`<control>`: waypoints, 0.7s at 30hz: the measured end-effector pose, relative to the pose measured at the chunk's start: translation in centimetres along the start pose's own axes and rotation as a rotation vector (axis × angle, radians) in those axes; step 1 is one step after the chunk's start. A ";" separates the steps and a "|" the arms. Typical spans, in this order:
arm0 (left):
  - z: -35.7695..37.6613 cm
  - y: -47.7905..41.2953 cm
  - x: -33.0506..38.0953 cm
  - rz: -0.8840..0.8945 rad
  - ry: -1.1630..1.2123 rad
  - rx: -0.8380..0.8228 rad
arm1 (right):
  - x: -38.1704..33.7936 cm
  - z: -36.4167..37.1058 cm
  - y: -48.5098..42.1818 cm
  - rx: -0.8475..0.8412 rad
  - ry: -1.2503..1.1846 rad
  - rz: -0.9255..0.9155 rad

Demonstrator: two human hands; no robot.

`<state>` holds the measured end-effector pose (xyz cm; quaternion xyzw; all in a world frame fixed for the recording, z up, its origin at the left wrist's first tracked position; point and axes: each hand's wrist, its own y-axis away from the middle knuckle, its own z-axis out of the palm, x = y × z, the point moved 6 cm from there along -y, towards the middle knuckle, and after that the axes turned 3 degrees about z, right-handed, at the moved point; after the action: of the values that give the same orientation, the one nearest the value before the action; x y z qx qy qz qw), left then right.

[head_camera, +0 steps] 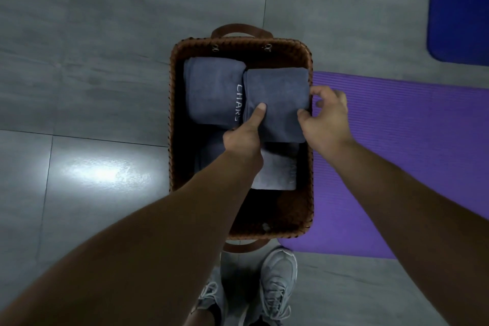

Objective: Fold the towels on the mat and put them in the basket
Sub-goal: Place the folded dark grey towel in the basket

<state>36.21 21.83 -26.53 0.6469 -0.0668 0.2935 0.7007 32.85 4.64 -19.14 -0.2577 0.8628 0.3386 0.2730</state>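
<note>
- head view: the dark folded towel is lying in the far right part of the basket. its left edge is overlapping the lettered towel and its near edge is overlapping the pale towel.
- risk 1: the towel is resting on its neighbours rather than flat. if it is being let go like this, the folds are likely to be springing open or sliding toward the near end.
- risk 2: its right edge is lying against the basket wall. pushing down there is likely to be bunching that edge or dragging the lettered towel out of shape.
- left hand: the left thumb is lying straight on top of the towel, while the other fingers are going under its near left edge, out of sight. the hand appears to be pinching the cloth.
- right hand: curled fingers are hovering over the rim, with the thumb tip touching the towel's right edge. whether they are gripping it cannot be told.
- purple mat: it is lying just beside the basket, showing no towel on its visible part.
</note>
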 end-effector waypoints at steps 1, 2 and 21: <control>0.1 0.0 0.0 -0.006 -0.001 0.004 | -0.2 0.0 0.0 0.009 0.001 -0.015; 0.2 0.1 0.0 -0.010 0.000 0.006 | -0.4 -0.1 0.0 0.012 0.004 -0.040; 1.8 0.9 0.1 -0.339 -0.179 -0.135 | -2.5 2.4 -2.3 -0.123 0.759 -0.482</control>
<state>36.35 20.19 -25.42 0.6238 -0.0387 0.1075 0.7732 36.80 5.52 -20.07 -0.5729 0.7954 0.1976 -0.0076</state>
